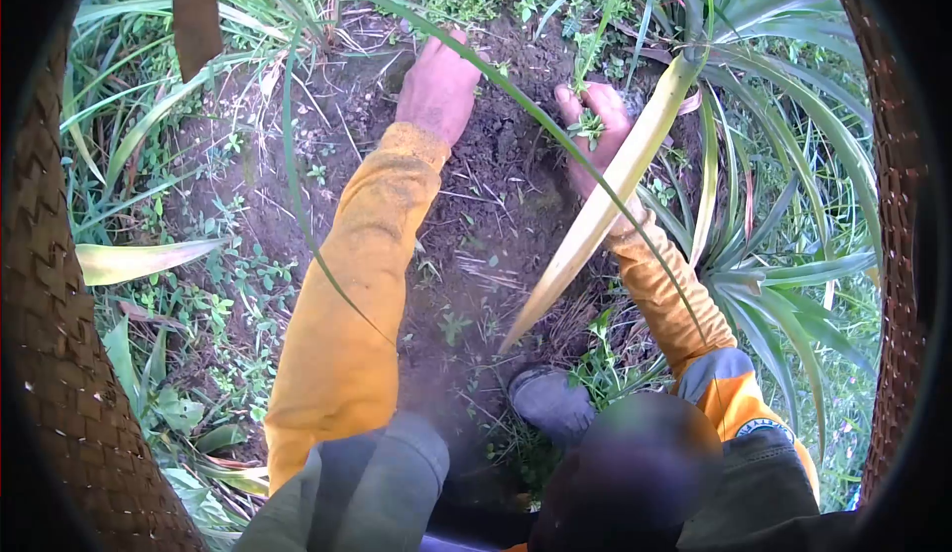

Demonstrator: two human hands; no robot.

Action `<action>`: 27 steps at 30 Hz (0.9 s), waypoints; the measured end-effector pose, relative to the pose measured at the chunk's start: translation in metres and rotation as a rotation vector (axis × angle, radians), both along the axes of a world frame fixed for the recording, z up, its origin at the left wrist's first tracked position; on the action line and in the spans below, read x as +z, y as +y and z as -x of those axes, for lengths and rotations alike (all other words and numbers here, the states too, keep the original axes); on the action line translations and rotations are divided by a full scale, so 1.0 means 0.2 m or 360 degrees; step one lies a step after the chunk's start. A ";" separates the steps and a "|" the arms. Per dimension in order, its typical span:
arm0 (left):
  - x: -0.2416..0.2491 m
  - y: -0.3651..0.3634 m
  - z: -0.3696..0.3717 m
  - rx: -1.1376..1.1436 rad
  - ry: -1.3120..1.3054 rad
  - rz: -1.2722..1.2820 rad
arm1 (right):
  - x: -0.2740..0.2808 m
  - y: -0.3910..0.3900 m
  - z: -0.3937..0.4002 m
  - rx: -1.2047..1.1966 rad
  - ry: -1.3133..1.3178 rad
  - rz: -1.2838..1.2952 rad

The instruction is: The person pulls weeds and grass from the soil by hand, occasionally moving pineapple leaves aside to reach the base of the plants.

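My left hand point(438, 89) is pressed down at the dark soil point(501, 160), its back towards me. Its fingers curl under, out of sight, and what they hold, if anything, is hidden. To the right, my right hand point(607, 127) is closed around a small bunch of green weeds point(587, 127), whose leaves stick out between thumb and fingers. A yellowed, dry plant leaf point(605, 210) slants across in front of my right wrist. One long, thin green blade point(506, 86) arches over the soil between both hands.
A large spiky-leaved plant point(754, 76) stands close on the right. Grass point(149, 106) and low weeds point(233, 344) grow on the left. Below are a dark boot point(551, 403) and my trousered knee point(397, 473). Woven brim edges point(69, 354) frame both sides.
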State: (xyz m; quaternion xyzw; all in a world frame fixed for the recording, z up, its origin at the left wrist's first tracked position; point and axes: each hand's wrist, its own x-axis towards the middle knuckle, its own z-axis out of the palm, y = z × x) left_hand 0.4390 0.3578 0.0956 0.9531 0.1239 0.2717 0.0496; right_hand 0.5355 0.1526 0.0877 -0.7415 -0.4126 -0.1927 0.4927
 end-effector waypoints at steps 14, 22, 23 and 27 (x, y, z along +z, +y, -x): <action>0.25 -0.50 0.59 0.0118 -0.0181 0.1628 | -0.32 0.15 -0.56 -0.0192 0.0962 0.0286; 0.17 -0.59 1.07 0.0171 0.0047 0.0995 | -0.30 0.13 -0.44 -0.0067 0.1280 -0.0118; 0.03 -0.59 1.11 0.0184 -0.0056 0.1064 | -0.30 0.12 -0.43 0.0030 0.1493 -0.0278; -0.05 -0.60 1.13 0.0225 -0.0176 0.1142 | -0.40 0.11 -0.51 -0.0088 0.1814 -0.0222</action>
